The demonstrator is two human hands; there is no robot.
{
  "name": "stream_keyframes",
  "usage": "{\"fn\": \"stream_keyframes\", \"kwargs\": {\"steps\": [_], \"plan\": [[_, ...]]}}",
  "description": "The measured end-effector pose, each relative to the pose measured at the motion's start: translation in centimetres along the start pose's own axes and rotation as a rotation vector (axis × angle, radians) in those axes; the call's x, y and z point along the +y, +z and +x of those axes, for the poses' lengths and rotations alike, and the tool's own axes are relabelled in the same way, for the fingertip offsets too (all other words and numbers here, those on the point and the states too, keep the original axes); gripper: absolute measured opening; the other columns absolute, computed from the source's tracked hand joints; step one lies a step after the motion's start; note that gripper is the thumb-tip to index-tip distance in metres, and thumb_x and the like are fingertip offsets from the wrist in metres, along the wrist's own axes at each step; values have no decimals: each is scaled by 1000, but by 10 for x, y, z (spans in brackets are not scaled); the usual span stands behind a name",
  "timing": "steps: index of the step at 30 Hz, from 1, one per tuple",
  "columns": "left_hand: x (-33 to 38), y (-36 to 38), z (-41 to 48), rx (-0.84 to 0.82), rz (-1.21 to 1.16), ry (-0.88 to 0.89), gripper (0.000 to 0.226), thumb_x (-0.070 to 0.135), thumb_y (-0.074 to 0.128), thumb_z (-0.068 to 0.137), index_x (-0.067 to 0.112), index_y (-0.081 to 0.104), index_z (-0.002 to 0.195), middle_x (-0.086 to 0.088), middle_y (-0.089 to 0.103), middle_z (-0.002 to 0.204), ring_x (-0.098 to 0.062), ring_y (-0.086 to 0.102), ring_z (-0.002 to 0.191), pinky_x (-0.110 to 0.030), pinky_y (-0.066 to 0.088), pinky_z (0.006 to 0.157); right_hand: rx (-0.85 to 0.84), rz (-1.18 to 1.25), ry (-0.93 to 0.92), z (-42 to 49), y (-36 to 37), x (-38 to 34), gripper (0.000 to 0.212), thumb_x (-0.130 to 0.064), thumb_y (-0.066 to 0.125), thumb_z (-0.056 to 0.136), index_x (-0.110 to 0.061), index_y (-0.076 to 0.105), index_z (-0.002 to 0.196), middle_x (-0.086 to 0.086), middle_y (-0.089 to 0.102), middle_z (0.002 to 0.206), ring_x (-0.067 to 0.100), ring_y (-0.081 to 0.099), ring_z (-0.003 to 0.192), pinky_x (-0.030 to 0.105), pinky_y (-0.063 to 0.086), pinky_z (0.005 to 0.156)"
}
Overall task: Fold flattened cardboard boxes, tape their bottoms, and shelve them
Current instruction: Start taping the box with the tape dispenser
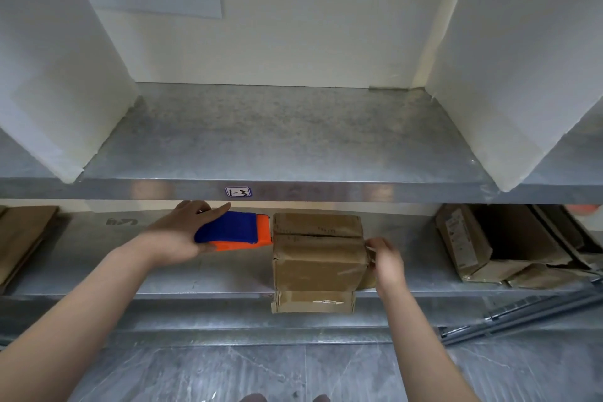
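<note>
The cardboard box [318, 258] stands on the lower shelf [212, 277] of a metal rack, close to the front edge. A seam between two flaps runs across its top face, and one flap hangs down over the shelf's front lip.

Above it, the upper shelf [277, 140] spans the whole view, a bare galvanised sheet. It is bounded by a white divider on the left [55, 75] and a white divider on the right [509, 75]. Grey floor tiles [261, 369] show below the rack.

On the lower shelf, well to the right of the box, an opened carton [473, 245] lies on its side with its flaps ragged. Flat cardboard [23, 238] lies at the far left.

The person's left hand [182, 235] grips a blue and orange tape dispenser [233, 232], with fingers over the blue top and thumb under the orange base. The dispenser's orange end is just against the box's upper left edge. The right hand [385, 259] has its fingers curled and pinches the box's upper right edge. Whether a strip of tape is also caught there cannot be told.

A small label [238, 192] reading "1-3" sticks to the upper shelf's front lip.
</note>
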State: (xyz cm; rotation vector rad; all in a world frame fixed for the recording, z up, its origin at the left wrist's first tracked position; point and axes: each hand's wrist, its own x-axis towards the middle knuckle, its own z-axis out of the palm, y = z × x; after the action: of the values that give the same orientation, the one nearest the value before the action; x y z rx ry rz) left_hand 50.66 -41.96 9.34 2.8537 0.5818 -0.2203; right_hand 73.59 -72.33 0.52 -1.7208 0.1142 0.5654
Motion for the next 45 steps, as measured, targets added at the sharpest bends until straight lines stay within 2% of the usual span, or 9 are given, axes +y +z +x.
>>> {"fn": "stream_keyframes", "kwargs": {"steps": [7, 19, 24, 26, 31, 34, 37, 41, 45], "plan": [[2, -1, 1, -29, -8, -16, 79, 53, 57, 89, 39, 10, 151, 9, 40, 134, -12, 33, 120, -22, 31, 95, -24, -205, -25, 11, -4, -6, 21, -21, 48, 92, -13, 56, 73, 8, 56, 72, 24, 50, 72, 36, 38, 68], [0, 6, -1, -16, -56, -58, 81, 55, 59, 87, 41, 11, 150, 10, 38, 132, -11, 32, 121, -24, 35, 96, -5, -298, 29, 20, -5, 1, 45, -55, 59, 89, -11, 50, 86, 7, 54, 71, 23, 56, 65, 33, 50, 59], [2, 9, -4, 15, -71, -48, 80, 52, 61, 88, 40, 13, 151, 8, 37, 132, -11, 31, 122, -25, 33, 100, 324, -454, -390, 6, -6, 5, 36, -40, 75, 81, -13, 52, 78, 3, 54, 78, 16, 48, 67, 19, 32, 53], [4, 9, -7, 25, -67, -53, 80, 51, 61, 88, 40, 13, 150, 9, 37, 132, -11, 32, 122, -25, 33, 101, 338, -432, -460, 5, -6, 6, 27, -31, 79, 79, -18, 56, 74, 1, 57, 85, 7, 46, 66, 13, 30, 53], [8, 8, -10, 50, -60, -44, 81, 47, 65, 86, 38, 17, 150, 6, 39, 128, -13, 34, 117, -26, 32, 101, 171, -403, -533, 8, -11, 8, 7, -16, 72, 85, -21, 71, 89, -2, 65, 98, 10, 60, 82, 2, 37, 67], [9, 9, -11, 69, -50, -43, 82, 46, 66, 86, 38, 17, 150, 5, 41, 128, -13, 34, 116, -26, 33, 100, 57, -419, -501, 8, -14, 9, 17, -13, 64, 91, -24, 73, 101, -4, 70, 102, 11, 64, 90, 19, 51, 80], [11, 11, -13, 75, -32, -58, 82, 47, 65, 86, 37, 16, 151, 6, 40, 129, -13, 33, 117, -28, 36, 97, -73, -393, -402, 3, -18, 2, 29, -9, 53, 96, -21, 70, 117, -2, 69, 116, 9, 61, 104, 15, 44, 89], [12, 14, -15, 76, -34, -62, 83, 45, 66, 87, 35, 15, 152, 4, 40, 130, -14, 34, 118, -26, 35, 93, -229, -317, -268, -7, -23, -10, 35, -35, 47, 100, -25, 58, 132, -3, 61, 131, 17, 54, 125, 22, 37, 99], [14, 16, -14, 81, -63, -67, 84, 45, 66, 87, 34, 15, 152, 4, 39, 129, -13, 33, 119, -23, 32, 91, -322, -509, -352, -5, -21, -12, 73, -49, 70, 83, -32, 38, 146, -6, 54, 139, 16, 51, 128, 20, 40, 98]]}}
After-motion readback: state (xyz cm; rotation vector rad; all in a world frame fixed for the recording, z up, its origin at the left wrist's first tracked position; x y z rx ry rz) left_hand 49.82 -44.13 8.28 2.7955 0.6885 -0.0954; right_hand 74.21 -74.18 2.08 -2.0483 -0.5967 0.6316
